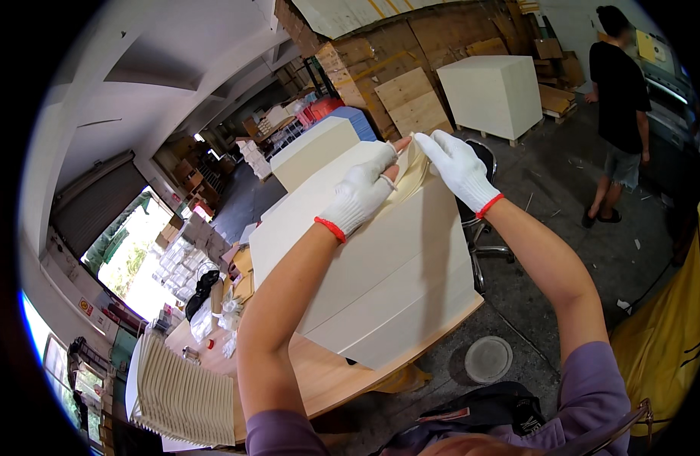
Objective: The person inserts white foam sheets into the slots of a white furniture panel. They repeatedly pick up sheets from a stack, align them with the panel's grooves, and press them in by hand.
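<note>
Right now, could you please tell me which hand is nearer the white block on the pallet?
Right. The right hand is over the paper stack, just below the white block in view; the left hand is farther off to its left.

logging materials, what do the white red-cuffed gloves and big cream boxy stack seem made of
White gloves: probably cotton or blended yarn, matte knit; ribbed wrists. Big cream boxy stack: likely paper or card, smooth matte; thin sheets curl on top.

Paper stack (380,258) partly behind left hand (363,188)
</note>
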A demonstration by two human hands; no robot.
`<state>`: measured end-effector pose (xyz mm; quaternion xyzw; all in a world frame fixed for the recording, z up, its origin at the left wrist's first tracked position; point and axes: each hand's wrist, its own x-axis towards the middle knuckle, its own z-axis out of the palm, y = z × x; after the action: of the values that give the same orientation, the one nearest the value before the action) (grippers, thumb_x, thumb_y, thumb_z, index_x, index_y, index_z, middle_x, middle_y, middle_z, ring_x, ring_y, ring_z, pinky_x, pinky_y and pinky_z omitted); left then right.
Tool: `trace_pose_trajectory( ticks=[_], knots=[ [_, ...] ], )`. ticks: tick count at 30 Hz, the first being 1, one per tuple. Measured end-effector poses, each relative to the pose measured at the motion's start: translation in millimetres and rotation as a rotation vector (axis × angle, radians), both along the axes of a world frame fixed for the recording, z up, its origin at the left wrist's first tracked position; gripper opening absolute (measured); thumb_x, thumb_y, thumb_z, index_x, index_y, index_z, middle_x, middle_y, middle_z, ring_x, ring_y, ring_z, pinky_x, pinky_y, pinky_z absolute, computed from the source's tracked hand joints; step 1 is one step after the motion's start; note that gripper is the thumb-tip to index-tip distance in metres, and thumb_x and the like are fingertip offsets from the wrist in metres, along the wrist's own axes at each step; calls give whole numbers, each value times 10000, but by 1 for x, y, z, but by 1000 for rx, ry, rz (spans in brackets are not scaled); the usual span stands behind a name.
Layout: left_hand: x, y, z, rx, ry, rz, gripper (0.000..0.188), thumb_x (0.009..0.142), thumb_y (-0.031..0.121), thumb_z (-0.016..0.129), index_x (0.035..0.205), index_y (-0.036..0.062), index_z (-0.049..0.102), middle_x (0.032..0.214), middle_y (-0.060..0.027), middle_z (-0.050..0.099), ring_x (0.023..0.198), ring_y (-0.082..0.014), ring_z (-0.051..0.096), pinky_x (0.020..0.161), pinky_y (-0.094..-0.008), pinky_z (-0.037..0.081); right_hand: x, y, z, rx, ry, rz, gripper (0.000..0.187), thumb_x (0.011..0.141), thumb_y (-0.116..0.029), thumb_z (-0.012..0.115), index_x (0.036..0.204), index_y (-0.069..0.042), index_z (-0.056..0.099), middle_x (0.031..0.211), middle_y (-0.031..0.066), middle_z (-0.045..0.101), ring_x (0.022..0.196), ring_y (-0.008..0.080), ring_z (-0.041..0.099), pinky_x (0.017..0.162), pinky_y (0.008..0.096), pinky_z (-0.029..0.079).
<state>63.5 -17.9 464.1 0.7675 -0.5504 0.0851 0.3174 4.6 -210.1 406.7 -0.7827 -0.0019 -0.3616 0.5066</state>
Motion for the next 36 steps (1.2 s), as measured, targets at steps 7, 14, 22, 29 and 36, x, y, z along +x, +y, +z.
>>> trace_pose_trajectory(
  ticks=[7,14,22,29,36],
  knots=[
    [-25,-10,12,199,236,242,289,923,170,656,1187,54,640,958,-63,607,957,-161,571,879,-308,458,9,-8,-10,-29,-71,-34,525,1005,-502,450,898,-2,567,819,198,594,807,369,584,756,413,448],
    [-8,-5,3,155,-30,145,313,965,254,618,1257,141,643,1007,-95,697,908,-178,649,847,-329,501,7,-6,-8,16,-50,-15,526,1005,-503,453,885,-2,562,796,183,593,781,357,582,744,411,450],
    [-5,-5,3,145,60,127,251,962,114,585,1204,86,644,998,-63,612,936,-148,562,865,-290,458,11,-8,-12,21,-50,-20,523,994,-508,478,867,-7,557,772,166,591,751,330,581,727,402,451],
    [-12,-8,2,190,81,193,378,910,242,705,1270,158,627,956,-83,694,825,-165,659,788,-345,515,15,-8,-16,77,-72,8,508,992,-495,480,878,-8,568,773,166,593,748,315,586,726,394,454],
    [-13,-7,4,185,66,188,365,922,244,692,1271,156,629,946,-77,694,820,-166,657,784,-340,515,15,-7,-15,68,-81,0,502,993,-490,483,872,-11,570,758,152,591,732,301,584,720,387,453]
  ],
)
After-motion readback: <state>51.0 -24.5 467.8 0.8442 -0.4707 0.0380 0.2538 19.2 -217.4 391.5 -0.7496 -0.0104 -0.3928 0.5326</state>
